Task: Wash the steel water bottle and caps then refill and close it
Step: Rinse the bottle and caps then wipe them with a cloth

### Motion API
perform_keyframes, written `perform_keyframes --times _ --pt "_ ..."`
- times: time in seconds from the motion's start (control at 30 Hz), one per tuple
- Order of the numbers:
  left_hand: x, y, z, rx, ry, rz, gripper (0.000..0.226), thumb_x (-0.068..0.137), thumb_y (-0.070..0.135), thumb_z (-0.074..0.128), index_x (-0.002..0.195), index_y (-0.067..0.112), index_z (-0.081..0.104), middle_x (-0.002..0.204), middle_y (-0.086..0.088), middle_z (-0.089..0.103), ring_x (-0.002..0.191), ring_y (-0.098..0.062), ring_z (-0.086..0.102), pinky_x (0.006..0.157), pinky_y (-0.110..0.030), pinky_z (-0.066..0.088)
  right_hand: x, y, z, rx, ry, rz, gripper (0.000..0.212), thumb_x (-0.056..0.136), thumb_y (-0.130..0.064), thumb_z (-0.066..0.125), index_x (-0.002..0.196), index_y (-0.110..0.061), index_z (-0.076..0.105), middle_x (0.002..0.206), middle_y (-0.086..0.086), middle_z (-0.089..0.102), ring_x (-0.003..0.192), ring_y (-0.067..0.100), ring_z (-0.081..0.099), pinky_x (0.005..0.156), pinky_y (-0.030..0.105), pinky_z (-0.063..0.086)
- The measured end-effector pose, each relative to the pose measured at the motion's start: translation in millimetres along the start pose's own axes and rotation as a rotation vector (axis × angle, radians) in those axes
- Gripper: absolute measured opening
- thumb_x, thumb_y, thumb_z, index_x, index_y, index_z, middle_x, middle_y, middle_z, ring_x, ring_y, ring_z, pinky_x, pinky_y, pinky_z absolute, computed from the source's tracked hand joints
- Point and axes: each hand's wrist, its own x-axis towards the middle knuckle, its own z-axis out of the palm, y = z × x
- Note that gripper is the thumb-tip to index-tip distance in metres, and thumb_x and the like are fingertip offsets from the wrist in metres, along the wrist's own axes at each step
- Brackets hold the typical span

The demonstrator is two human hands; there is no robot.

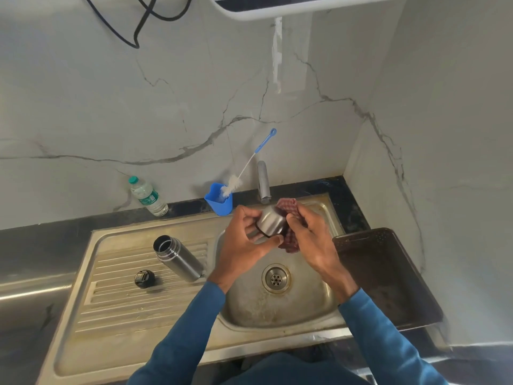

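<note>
Steel cap (270, 219) wiped over the sink (277, 309).
The cap is gripped by the left hand (244, 240); a red cloth (290, 234) is pinched against it by the right hand (311, 237). The open bottle (179, 258) and black cap (144, 278) are left on the drainboard.

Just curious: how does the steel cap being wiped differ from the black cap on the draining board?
The steel cap is shiny, cup-shaped, and held over the sink; the black cap is dark, smaller, and lies untouched on the draining board. Both are off the steel bottle.
</note>
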Motion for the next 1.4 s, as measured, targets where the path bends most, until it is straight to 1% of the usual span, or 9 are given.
perform_keyframes --times 0.17,0.4,0.53,0.63,0.83,1.03,1.13,1.23,1.4 --pt "6.8 0.8 0.8 -0.019 0.171 -0.021 0.067 0.068 0.018 0.101 0.116 0.012 0.055 0.114 -0.002 0.074 0.104 -0.01 0.075 0.089 -0.022 0.06 -9.8 -2.9 4.1 0.027 -0.028 0.002 0.023 0.111 -0.016 0.05 0.125 -0.014 0.068 0.099 0.014 0.073 0.08 0.028 0.078 0.059 0.048 0.066" --pt "-1.0 -3.6 3.4 0.153 0.054 0.033 0.067 0.066 0.03 0.102 0.111 0.02 0.055 0.108 0.004 0.075 0.096 -0.007 0.075 0.085 -0.03 0.063 -7.1 9.4 1.2 -0.113 0.0 -0.055 0.034 0.109 -0.011 0.052 0.138 -0.021 0.066 0.088 0.003 0.075 0.074 0.02 0.076 0.066 0.041 0.066" --pt "-1.4 -6.8 2.2 0.262 0.065 0.036 0.059 0.069 0.037 0.1 0.105 0.023 0.056 0.096 0.009 0.072 0.087 -0.003 0.073 0.081 -0.034 0.063 -16.7 8.4 10.4 -0.309 -0.049 -0.207 0.049 0.101 -0.002 0.065 0.147 -0.017 0.061 0.142 0.005 0.067 0.123 0.009 0.066 0.098 0.004 0.046" --pt "-13.9 -8.1 10.4 0.263 0.001 0.094 0.052 0.07 0.02 0.098 0.104 0.021 0.058 0.095 0.008 0.075 0.09 -0.007 0.074 0.085 -0.038 0.063 -8.7 9.5 10.4 -0.406 -0.081 -0.243 0.049 0.099 -0.002 0.063 0.145 -0.02 0.063 0.153 0.004 0.057 0.139 0.015 0.055 0.116 0.025 0.045" --pt "-18.7 -6.2 2.5 0.186 0.05 0.149 0.066 0.066 0.019 0.1 0.119 0.021 0.061 0.114 0.009 0.074 0.106 -0.012 0.074 0.092 -0.037 0.062 10.7 8.9 -2.9 -0.117 -0.09 0.02 0.029 0.109 -0.015 0.051 0.124 -0.026 0.074 0.109 -0.001 0.076 0.09 0.02 0.077 0.074 0.05 0.066" --pt "-15.0 -3.1 -16.5 -0.004 0.139 -0.002 0.069 0.077 0.011 0.094 0.135 0.025 0.06 0.124 0.01 0.069 0.105 -0.006 0.07 0.084 -0.021 0.059 7.2 21.9 -2.5 0.058 -0.072 0.177 0.028 0.109 -0.034 0.052 0.127 -0.024 0.07 0.116 0.003 0.073 0.109 0.028 0.071 0.088 0.058 0.063" --pt "-21.9 -10.2 -25.9 0.009 0.133 -0.031 0.061 0.075 0.015 0.095 0.129 0.025 0.068 0.116 0.009 0.074 0.1 -0.008 0.072 0.08 -0.017 0.056 5.6 28.3 4.4 0.051 -0.045 0.197 0.028 0.111 -0.032 0.05 0.128 -0.022 0.069 0.119 0.004 0.072 0.112 0.025 0.07 0.087 0.049 0.065" --pt "-38.6 -18.6 -33.5 0.071 0.128 -0.037 0.066 0.071 0.021 0.099 0.13 0.026 0.069 0.115 0.015 0.074 0.105 0.002 0.07 0.088 -0.011 0.053 -0.5 32.4 17.6 0.071 -0.047 0.241 0.028 0.111 -0.028 0.049 0.13 -0.017 0.068 0.117 0.006 0.073 0.104 0.023 0.073 0.068 0.031 0.063" --pt "-65.9 -48.4 -59.1 0.194 0.174 -0.033 0.069 0.067 0.021 0.1 0.129 0.025 0.069 0.113 0.018 0.072 0.103 0.001 0.068 0.087 -0.015 0.053 -17.5 40.0 55.0 0.079 -0.065 0.356 0.024 0.111 -0.024 0.051 0.119 -0.019 0.073 0.11 0.008 0.076 0.096 0.023 0.076 0.059 0.024 0.059"
